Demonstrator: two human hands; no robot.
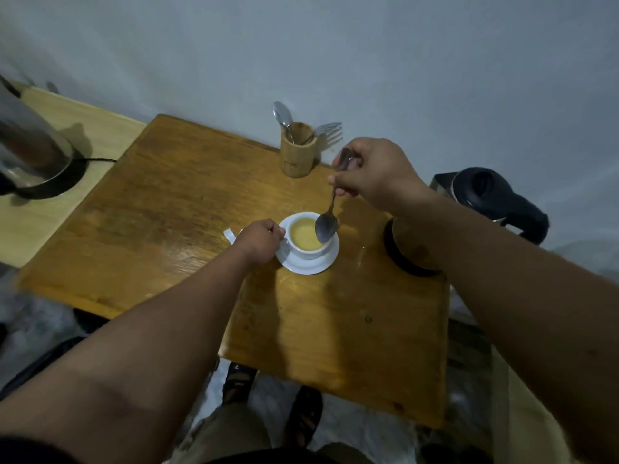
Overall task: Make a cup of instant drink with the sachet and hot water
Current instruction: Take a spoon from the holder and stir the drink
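1. Spoon (326,224) is pinched by its handle in the right hand (373,172), thumb & fingers closed round the stem; bowl of spoon is seen at the cup's right rim, over the drink.
2. Cup (306,244) is gripped at its handle side by the left hand (261,242), fingers curled; cup sits on a white saucer (310,266) & is filled w/ pale yellow liquid.
3. White scrap (229,236), possibly torn sachet, is seen just left of the left hand, on the table; can't be told for sure.
4. Table (167,202): cup & saucer are placed near the middle, w/ bare wood on the left and on the near side.
5. Cutlery holder (298,152) w/ spoons & forks stands at the far edge by the wall, just left of the right hand.
6. Black kettle base (398,252) lies at the right edge, partly hidden by the right forearm; black-handled kettle (492,195) is seen beyond it.
7. Steel kettle (30,152) stands on a lighter side surface, far left, well apart.
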